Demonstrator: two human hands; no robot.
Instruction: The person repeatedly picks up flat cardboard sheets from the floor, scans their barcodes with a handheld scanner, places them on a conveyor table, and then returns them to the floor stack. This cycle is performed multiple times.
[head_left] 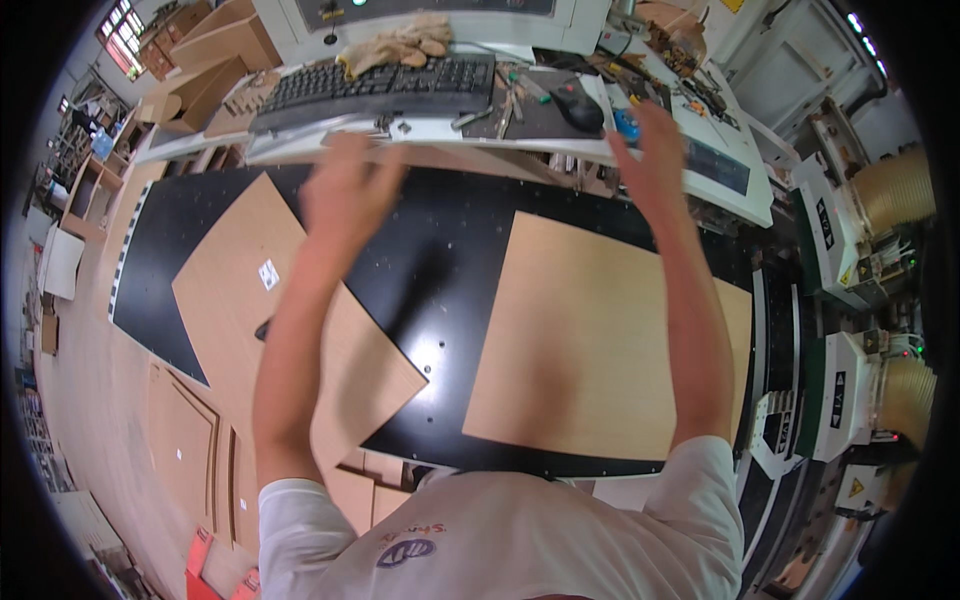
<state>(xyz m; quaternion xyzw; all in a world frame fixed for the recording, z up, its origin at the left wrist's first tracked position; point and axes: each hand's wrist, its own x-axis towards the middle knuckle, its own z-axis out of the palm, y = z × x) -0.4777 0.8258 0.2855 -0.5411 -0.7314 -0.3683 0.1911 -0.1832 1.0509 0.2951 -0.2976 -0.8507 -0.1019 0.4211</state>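
both hands are up with fingers spread, holding nothing, the left hand (345,195) near the keyboard (385,88) at the far shelf edge and the right hand (650,150) by the mouse (578,105), so reach slow and press gently.

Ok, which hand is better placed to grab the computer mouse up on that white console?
Right. The right hand is raised beside the black mouse, just to its right. The left hand is lower and further left, below the keyboard, so it would probably have to cross over.
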